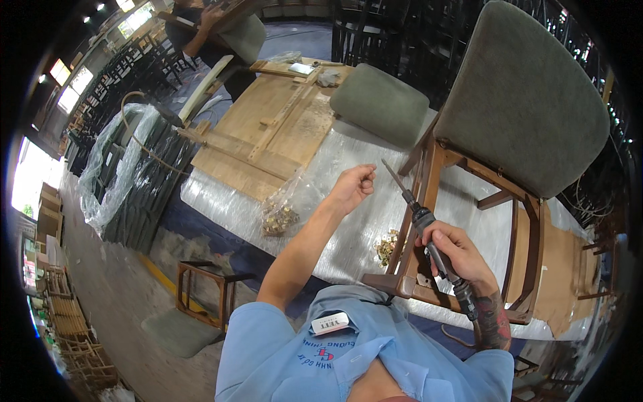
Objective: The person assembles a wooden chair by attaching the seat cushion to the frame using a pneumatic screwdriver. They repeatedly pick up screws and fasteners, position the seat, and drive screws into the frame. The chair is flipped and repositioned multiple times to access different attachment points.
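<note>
My right hand [457, 251] is wrapped round a black inline power screwdriver [429, 224] with a long thin bit that points up and to the left. Close by the bit's tip is my left hand [355, 187], its fingers pinched together; anything between them is too small to make out. A brown wooden chair [432, 181] with a grey upholstered back [526, 100] rests on the plastic-covered worktable [348, 151], just beyond and to the right of the screwdriver. Small brassy hardware pieces [387, 248] lie in a pile beside the chair frame.
A clear bag of metal fittings [280, 218] and a wooden jig board [234, 144] lie at the left. Behind is a grey padded seat [380, 104]. Wrapped grey panels [134, 181] and a small chair [201, 295] stand off the table. Another person [194, 40] handles a chair farther back.
</note>
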